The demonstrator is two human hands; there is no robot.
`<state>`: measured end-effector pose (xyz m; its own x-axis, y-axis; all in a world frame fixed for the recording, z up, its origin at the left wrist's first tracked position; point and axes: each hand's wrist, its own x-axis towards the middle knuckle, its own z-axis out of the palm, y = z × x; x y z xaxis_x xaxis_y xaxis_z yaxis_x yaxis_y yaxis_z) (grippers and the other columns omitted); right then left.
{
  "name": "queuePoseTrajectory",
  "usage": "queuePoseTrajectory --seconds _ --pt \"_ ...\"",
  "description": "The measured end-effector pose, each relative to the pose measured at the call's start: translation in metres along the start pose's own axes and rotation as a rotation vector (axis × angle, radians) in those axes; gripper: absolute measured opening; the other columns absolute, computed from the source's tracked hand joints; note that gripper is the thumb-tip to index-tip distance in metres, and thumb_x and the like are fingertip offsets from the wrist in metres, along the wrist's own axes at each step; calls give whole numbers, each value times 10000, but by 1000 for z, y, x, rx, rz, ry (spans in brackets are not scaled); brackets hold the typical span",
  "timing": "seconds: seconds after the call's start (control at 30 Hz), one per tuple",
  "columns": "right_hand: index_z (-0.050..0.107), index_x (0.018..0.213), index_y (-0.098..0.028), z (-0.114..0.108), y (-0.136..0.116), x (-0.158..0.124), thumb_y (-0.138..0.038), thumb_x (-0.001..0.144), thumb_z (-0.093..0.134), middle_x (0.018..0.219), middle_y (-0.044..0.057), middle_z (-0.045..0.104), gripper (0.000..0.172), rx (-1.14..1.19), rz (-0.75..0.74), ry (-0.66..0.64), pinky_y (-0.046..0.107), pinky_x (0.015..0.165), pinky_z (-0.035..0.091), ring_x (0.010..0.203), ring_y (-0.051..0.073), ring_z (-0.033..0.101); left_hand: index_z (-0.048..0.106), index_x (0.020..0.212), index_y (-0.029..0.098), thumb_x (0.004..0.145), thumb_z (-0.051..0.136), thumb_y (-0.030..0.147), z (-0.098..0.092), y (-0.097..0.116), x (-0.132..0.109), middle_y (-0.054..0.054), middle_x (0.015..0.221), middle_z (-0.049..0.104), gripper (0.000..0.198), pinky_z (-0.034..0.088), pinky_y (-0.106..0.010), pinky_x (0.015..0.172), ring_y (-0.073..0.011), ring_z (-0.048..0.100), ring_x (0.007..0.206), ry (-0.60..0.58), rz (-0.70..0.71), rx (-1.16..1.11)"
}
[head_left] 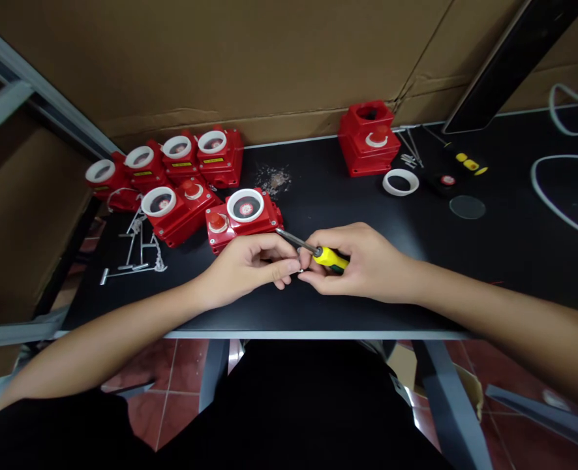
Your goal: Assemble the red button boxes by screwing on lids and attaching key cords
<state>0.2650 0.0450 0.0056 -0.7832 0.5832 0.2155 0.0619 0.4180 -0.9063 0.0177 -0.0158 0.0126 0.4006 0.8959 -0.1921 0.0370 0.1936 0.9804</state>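
My right hand [362,261] is closed round a screwdriver [313,249] with a yellow and green handle; its metal shaft points up and left. My left hand [254,264] meets it fingertip to fingertip, pinching something small and silvery that I cannot make out. Both hands rest on the black table [318,313] near its front edge. Just beyond them lies a red push-button box [244,215] with a white ring on top.
Several more red boxes [171,173] crowd the back left, with loose metal rods [135,251] beside them. Another red box [368,137] stands at the back, near a white ring [400,182], a clear disc [467,207] and white cable [563,189]. Cardboard lines the wall behind.
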Motion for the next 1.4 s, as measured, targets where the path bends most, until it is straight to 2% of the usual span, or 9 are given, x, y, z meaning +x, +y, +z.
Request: queuePoseTrajectory --seconds 0.27,0.6,0.7,0.83,0.93,1.0,1.07,1.23,1.4 --pt "748 942 -191 3 4 0 -194 962 813 765 -54 744 69 -144 -157 39 205 646 475 610 78 613 810 958 127 869 1052 517 -1 -5 1 -64 954 818 467 686 -234 721 -115 740 722 7 -47 47" --pt "670 924 -197 11 6 2 -149 895 721 760 -65 718 76 -141 -188 43 192 594 436 581 67 562 699 901 161 884 1031 394 0 -3 3 -33 880 783 406 688 -226 682 -134 775 737 -22 7 18" --pt "681 918 -194 4 2 2 -156 889 725 745 -62 708 65 -117 -143 25 201 594 441 576 71 559 700 909 161 882 1043 477 -1 -3 3 -28 852 773 467 694 -238 684 -138 769 730 -28 -8 4" --pt "691 915 -198 -15 -4 2 -159 886 744 733 -56 677 72 -104 -72 45 227 607 445 582 85 544 705 926 163 923 998 614 -1 1 1 -15 820 758 538 678 -244 687 -129 742 705 -68 -45 15" --pt "694 902 -199 -26 -4 4 -185 887 783 885 -7 719 91 -72 -54 67 229 624 481 669 104 601 704 947 167 943 971 643 0 4 -1 -10 814 753 546 665 -252 698 -131 728 713 -93 -51 45" --pt "698 892 -194 -25 -2 5 -206 897 797 1073 45 762 100 -19 -42 30 227 651 521 736 110 643 699 957 171 949 963 643 0 4 -2 -7 815 747 540 655 -253 699 -131 718 712 -96 -48 56" --pt "705 890 -186 -20 0 5 -208 906 789 1153 66 767 88 23 -22 -35 229 685 542 762 108 658 702 956 171 946 963 641 0 3 -2 -8 823 742 538 649 -256 696 -133 715 712 -89 -42 51" --pt "720 889 -176 -10 -1 6 -240 886 785 806 -21 691 91 96 133 -147 233 677 482 693 106 581 727 931 167 944 966 623 -1 3 -2 -10 812 736 515 637 -252 695 -130 701 705 -31 -24 63" --pt "684 871 -190 -28 -10 6 -260 849 802 739 -36 600 139 156 226 -75 247 586 417 634 107 519 730 903 173 937 970 581 -4 6 -2 -7 788 741 475 624 -246 694 -128 694 694 -6 -26 101"
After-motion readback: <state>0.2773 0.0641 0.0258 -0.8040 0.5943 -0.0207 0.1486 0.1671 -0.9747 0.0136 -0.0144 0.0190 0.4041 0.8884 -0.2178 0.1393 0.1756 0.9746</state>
